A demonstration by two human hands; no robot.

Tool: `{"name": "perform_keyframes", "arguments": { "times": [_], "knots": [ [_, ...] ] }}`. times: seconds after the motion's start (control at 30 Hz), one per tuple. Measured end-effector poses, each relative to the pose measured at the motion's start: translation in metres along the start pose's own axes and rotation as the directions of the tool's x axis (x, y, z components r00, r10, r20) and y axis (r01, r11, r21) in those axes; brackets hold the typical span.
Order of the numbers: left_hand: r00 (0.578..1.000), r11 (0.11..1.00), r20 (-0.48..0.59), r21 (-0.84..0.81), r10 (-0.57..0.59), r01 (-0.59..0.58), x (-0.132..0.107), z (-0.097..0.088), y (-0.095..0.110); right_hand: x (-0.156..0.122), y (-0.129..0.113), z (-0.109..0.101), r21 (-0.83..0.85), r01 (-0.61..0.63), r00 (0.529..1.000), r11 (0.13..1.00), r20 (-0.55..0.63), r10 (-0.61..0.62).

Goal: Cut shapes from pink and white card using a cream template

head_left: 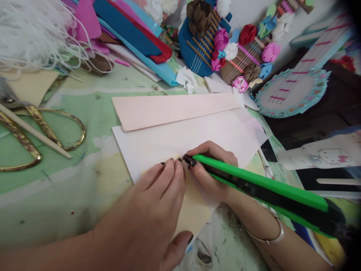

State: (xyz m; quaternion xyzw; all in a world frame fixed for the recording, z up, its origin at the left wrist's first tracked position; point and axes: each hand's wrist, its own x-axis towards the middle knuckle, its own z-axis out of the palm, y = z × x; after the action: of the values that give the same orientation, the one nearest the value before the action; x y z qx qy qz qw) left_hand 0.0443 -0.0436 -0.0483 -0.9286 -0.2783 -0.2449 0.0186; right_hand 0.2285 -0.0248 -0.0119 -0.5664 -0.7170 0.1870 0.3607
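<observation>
My left hand [158, 203] lies flat, fingers stretched out, on a pale yellow sheet [194, 207]. In my right hand [214, 169] is a green and black utility knife [254, 180], gripped near its front end. Its tip points down at the yellow sheet, just beside my left fingertips; the blade itself I cannot make out. Beneath the yellow sheet is a larger white sheet [169, 141]. A long, tapering pale pink strip of card [169, 111] rests on the far part of the white sheet.
Gold-handled scissors [50, 131] and a thin wooden stick [34, 130] lie at the left. A heap of white string [39, 34] is behind them. Paper-craft instruments [197, 45] with crumpled paper flowers stand at the back. A white cup [318, 152] is at the right.
</observation>
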Motion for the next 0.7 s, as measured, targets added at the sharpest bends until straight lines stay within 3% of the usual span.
{"name": "perform_keyframes", "arguments": {
  "times": [0.7],
  "knots": [
    [1.0, 1.0, -0.009, -0.006, 0.0, 0.0, 0.0011, 0.0, -0.0001, -0.0014, -0.0005, -0.0023, -0.024, 0.02, 1.0, 1.0, 0.008, -0.019]
  ]
}}
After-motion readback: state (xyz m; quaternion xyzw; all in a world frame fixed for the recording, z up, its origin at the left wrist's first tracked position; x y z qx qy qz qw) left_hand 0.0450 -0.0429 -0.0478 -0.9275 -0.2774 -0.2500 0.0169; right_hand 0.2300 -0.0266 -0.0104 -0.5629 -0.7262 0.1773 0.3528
